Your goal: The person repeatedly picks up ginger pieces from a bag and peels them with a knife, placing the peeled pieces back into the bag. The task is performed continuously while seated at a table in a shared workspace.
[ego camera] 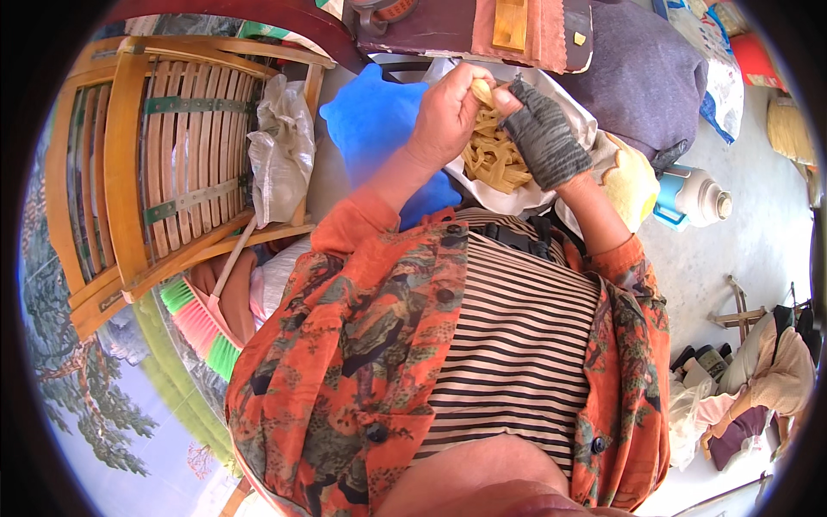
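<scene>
My left hand [446,116] is bare, its fingers curled around a pale yellow, folded strip [481,92]. My right hand [543,132], in a grey knitted fingerless glove, meets it from the other side, thumb against the strip; its other fingers are partly hidden. Just below both hands, a heap of tan, ribbon-like strips [494,161] fills an open white sack [585,119] in front of my body. A bright blue cloth or plastic piece [378,116] lies beneath my left forearm.
A dark table [426,35] ahead bears a wooden block [510,24] on a pinkish cloth [481,32]. A slatted wooden chair [187,155] and a broom [203,323] stand left. At right are a grey-purple covered bulk [636,71] and a blue-and-white thermos flask [691,197].
</scene>
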The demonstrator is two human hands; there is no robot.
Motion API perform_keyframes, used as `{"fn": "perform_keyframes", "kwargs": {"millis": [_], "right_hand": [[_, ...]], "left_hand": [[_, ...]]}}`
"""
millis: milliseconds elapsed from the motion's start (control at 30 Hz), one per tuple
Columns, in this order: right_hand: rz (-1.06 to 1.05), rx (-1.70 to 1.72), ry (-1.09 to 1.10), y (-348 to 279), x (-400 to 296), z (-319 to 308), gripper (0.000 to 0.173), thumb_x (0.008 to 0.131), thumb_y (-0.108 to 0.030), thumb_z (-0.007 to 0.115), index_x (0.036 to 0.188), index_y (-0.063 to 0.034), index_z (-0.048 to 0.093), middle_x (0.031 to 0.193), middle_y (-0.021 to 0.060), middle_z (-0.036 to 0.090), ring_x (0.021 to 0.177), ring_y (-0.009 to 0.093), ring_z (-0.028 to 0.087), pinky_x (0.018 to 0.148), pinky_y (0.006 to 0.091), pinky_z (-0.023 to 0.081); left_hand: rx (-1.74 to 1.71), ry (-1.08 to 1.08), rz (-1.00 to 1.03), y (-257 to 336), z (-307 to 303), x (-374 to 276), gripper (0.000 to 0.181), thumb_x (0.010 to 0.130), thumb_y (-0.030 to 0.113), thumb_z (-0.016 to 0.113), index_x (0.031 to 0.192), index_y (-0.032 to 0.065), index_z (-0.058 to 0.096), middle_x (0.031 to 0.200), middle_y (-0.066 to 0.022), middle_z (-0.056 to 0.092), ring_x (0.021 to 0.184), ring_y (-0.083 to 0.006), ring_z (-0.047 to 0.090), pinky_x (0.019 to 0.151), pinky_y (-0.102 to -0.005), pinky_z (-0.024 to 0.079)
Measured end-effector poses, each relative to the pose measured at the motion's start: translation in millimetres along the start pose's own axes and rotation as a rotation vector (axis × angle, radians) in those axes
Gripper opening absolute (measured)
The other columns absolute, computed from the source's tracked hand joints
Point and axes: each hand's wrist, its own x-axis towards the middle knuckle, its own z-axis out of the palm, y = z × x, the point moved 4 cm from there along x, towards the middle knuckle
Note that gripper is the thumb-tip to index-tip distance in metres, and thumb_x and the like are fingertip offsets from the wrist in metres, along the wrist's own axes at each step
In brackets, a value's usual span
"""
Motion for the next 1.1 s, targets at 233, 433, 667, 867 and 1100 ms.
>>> {"fn": "perform_keyframes", "kwargs": {"millis": [233, 433, 667, 867, 1100], "right_hand": [[-0.494, -0.849, 0.227, -9.1, 2.3, -21.5, 0.026, 0.083, -0.025, 0.06, 0.094, -0.0015, 0.057, 0.078, 0.0138, 0.06, 0.072, 0.026, 0.059, 0.065, 0.033, 0.046], [0.114, -0.045, -0.049, -2.9, 5.1, -20.1, 0.023, 0.078, -0.024, 0.064, 0.09, -0.0044, 0.064, 0.065, -0.0026, 0.051, 0.06, 0.006, 0.046, 0.056, 0.0212, 0.04], [-0.207, -0.143, 0.158, 21.3, 18.0, -24.5, 0.024, 0.084, -0.024, 0.059, 0.101, -0.0069, 0.063, 0.067, -0.0025, 0.052, 0.054, 0.004, 0.042, 0.048, 0.0185, 0.035], [0.34, 0.426, 0.098, 26.5, 17.8, -35.2, 0.03, 0.087, -0.036, 0.053, 0.1, -0.0096, 0.057, 0.054, -0.0044, 0.041, 0.04, 0.004, 0.032, 0.037, 0.0183, 0.025], [0.266, 0.363, 0.266, 38.7, 30.6, -65.3, 0.02, 0.078, -0.032, 0.063, 0.08, -0.0137, 0.054, 0.053, -0.0071, 0.038, 0.04, 0.004, 0.03, 0.036, 0.0186, 0.023]], "left_hand": [[-1.093, -0.154, -0.529, -4.2, 12.0, -2.7, 0.016, 0.089, 0.008, 0.05, 0.103, -0.0003, 0.053, 0.093, -0.0063, 0.061, 0.082, -0.0093, 0.056, 0.074, -0.0221, 0.045], [-0.412, -0.135, -0.22, -8.3, 4.2, 4.0, 0.019, 0.091, 0.011, 0.045, 0.101, -0.0029, 0.052, 0.093, -0.0075, 0.06, 0.086, -0.0107, 0.057, 0.076, -0.0244, 0.049], [-0.573, -0.046, -0.319, 4.3, 2.7, 2.8, 0.013, 0.088, 0.006, 0.052, 0.096, -0.0034, 0.054, 0.085, -0.006, 0.062, 0.076, -0.0107, 0.06, 0.069, -0.0252, 0.052], [-0.53, -0.05, -0.284, -3.9, 4.2, 9.3, 0.005, 0.085, 0.003, 0.055, 0.088, -0.0017, 0.054, 0.077, -0.0066, 0.063, 0.068, -0.0104, 0.06, 0.063, -0.0238, 0.051], [-0.524, -0.065, -0.357, 4.0, -13.5, 12.8, 0.003, 0.084, 0.003, 0.057, 0.085, 0.0002, 0.057, 0.069, -0.0039, 0.061, 0.059, -0.0072, 0.056, 0.055, -0.0192, 0.045]]}}
